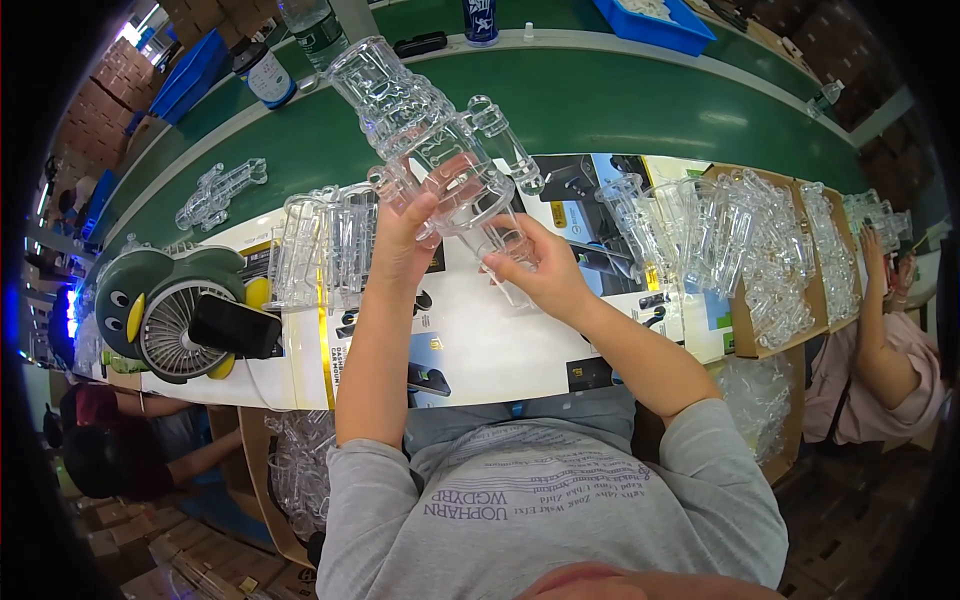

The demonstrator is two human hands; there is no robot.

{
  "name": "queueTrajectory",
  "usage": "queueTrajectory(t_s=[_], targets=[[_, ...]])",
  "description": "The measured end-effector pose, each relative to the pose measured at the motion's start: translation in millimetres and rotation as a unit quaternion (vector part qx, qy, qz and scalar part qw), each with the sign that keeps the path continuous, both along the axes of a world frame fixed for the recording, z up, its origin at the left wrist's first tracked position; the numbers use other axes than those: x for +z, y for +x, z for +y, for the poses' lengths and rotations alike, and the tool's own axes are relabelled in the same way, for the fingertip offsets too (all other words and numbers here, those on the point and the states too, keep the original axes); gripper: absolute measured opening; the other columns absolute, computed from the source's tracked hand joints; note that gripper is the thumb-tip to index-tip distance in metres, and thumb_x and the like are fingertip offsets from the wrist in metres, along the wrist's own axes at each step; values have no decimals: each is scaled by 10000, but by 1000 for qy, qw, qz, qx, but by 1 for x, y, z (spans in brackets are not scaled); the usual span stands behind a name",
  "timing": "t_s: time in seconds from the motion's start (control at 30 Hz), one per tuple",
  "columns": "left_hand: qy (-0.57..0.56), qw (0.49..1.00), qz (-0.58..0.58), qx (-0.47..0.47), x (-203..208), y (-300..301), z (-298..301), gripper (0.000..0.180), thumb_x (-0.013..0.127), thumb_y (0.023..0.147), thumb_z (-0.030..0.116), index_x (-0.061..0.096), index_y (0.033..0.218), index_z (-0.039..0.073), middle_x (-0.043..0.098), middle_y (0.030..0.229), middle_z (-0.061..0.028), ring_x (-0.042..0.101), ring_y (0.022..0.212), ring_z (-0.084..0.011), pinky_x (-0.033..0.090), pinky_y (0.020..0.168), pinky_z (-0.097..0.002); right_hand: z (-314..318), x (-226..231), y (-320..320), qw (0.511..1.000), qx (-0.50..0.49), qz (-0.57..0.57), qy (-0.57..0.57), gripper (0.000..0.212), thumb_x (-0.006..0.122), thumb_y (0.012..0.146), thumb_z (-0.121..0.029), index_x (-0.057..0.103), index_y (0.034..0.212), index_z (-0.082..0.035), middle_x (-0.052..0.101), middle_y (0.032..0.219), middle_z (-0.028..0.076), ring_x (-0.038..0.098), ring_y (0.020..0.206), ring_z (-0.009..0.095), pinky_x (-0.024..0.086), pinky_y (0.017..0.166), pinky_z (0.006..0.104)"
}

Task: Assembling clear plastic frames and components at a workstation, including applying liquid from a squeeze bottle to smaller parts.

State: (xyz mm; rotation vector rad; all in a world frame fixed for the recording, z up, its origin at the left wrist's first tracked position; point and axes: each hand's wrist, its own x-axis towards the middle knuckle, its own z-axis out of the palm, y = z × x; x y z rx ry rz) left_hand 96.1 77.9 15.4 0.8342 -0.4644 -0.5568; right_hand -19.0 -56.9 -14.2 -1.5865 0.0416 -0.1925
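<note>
Clear moulded plastic figure (425, 130), robot-shaped with a blocky head, stubby arms and legs; held aloft and tilted over the table (480, 350), head pointing up and to the left, above the green conveyor belt (620, 110). Left hand (405, 245): fingers curled round the figure's lower body from below, thumb side pressed to the plastic. Right hand (535, 270): fingers closed round one leg of the figure at its lower end. Table surface: covered with flattened printed cardboard in white, yellow and black. Left of the hands: a row of clear plastic figures (320, 245) standing upright, close together, just beside the left hand. Right of the hands: a larger batch of clear figures (740, 245) packed in brown cardboard trays (745, 335). On the belt, left: one more clear figure (220, 190) lying flat, well apart from the held one. Near left table edge: a penguin-shaped desk fan (165, 310), green and yellow, with a black phone (235, 327) leaning against its grille. Far edge of belt: a clear water bottle (312, 25), a dark-lidded jar (262, 72), a blue can (481, 20), a blue bin (655, 22). Far right: another person's hand (873, 255) reaching to the trays, pink sleeve (870, 385) below it.
</note>
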Motion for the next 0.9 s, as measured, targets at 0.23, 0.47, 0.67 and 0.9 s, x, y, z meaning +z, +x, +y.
queueTrajectory(t_s=[0.23,0.47,0.67,0.9], targets=[[6,1000,-14,-2,3,-1,0,881,760,650,283,229,1328,100,513,1147,-222,553,1019,-311,484,857,-369,-2,8,-2,999,-14,2,-30,483,659,773,-283,493,1142,-21,639,702,68,603,634,94,445,628,223],[10,1000,-14,-2,-1,-3,-5,937,755,662,314,162,1359,117,452,1186,-272,497,1087,-358,449,895,-415,-8,17,-4,999,2,27,-46,496,650,782,-229,469,1171,20,634,735,69,595,641,92,446,643,223],[0,1000,-21,10,5,-9,-6,950,763,657,307,145,1348,95,470,1166,-269,513,1067,-364,469,867,-399,-7,17,-4,999,6,21,-49,488,647,787,-238,473,1165,16,624,708,63,586,626,87,443,627,222],[1,1000,-27,6,4,-8,-5,922,765,656,302,174,1335,100,491,1154,-252,539,1041,-340,519,761,-305,-8,15,-3,999,32,38,-2,494,645,789,-234,461,1171,19,625,712,70,588,628,93,442,623,221]])
